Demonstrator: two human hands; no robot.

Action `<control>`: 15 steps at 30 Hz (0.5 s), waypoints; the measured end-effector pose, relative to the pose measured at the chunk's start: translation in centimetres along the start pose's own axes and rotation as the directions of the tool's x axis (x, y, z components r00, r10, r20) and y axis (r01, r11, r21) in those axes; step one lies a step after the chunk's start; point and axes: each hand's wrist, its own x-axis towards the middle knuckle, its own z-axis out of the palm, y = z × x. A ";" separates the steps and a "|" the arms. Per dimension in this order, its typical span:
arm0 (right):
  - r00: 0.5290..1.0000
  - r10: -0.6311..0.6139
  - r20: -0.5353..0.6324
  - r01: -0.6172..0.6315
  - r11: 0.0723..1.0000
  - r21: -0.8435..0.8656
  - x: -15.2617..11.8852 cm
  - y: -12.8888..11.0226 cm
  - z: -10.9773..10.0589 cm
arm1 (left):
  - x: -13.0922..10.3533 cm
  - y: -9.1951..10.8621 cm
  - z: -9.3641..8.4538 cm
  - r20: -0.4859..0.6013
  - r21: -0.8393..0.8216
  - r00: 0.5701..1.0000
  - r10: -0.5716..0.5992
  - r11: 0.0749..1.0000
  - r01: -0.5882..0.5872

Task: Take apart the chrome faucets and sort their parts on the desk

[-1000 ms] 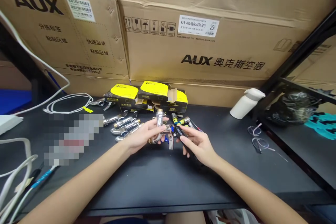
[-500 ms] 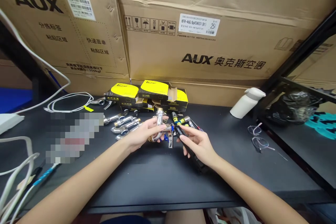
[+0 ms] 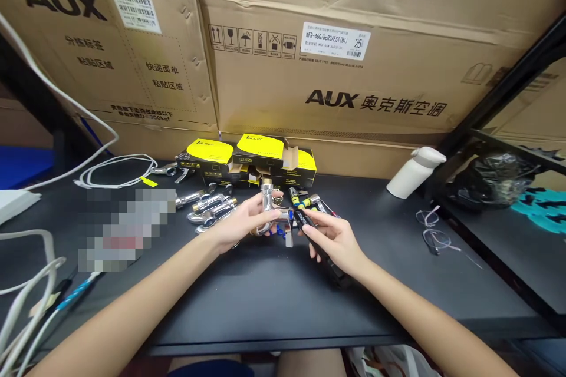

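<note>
My left hand (image 3: 247, 218) is wrapped round a chrome faucet (image 3: 267, 200), its brass-threaded end pointing up. On the faucet's right end, a blue ring and a flat lever (image 3: 289, 235) show. In my right hand (image 3: 336, 240) is a long black electric screwdriver (image 3: 321, 250), gripped near its front with the thicker rear end towards me. Its tip meets the faucet beside the lever; the exact contact point is too small to make out. Close to my left hand lie several chrome faucet parts (image 3: 212, 212).
Yellow-and-black boxes (image 3: 259, 150) are stacked behind my hands. Tools with yellow-and-black handles (image 3: 295, 197) lie just beyond the faucet. A white bottle (image 3: 411, 174) and eyeglasses (image 3: 435, 238) are on the right. White cables (image 3: 117, 171) and a blurred-out item (image 3: 132, 230) occupy the left.
The faucet has turned slightly in my left hand, its lever shifting a little. The screwdriver stays against it, and both hands keep nearly the same place.
</note>
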 end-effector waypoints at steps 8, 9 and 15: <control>0.996 -0.080 -0.043 0.071 0.981 -0.179 -0.1 0.3 0.1 | 0.0 0.2 -0.2 -0.013 0.097 1.000 0.025 0.995 -0.023; 0.993 -0.109 -0.050 0.096 0.972 -0.217 -0.1 0.4 0.1 | 0.0 0.3 -0.2 -0.010 0.113 1.000 0.028 0.993 -0.027; 0.998 0.056 0.008 -0.055 0.995 -0.082 0.1 0.5 0.4 | 0.1 0.4 -1.3 0.059 0.172 0.998 0.009 0.985 -0.019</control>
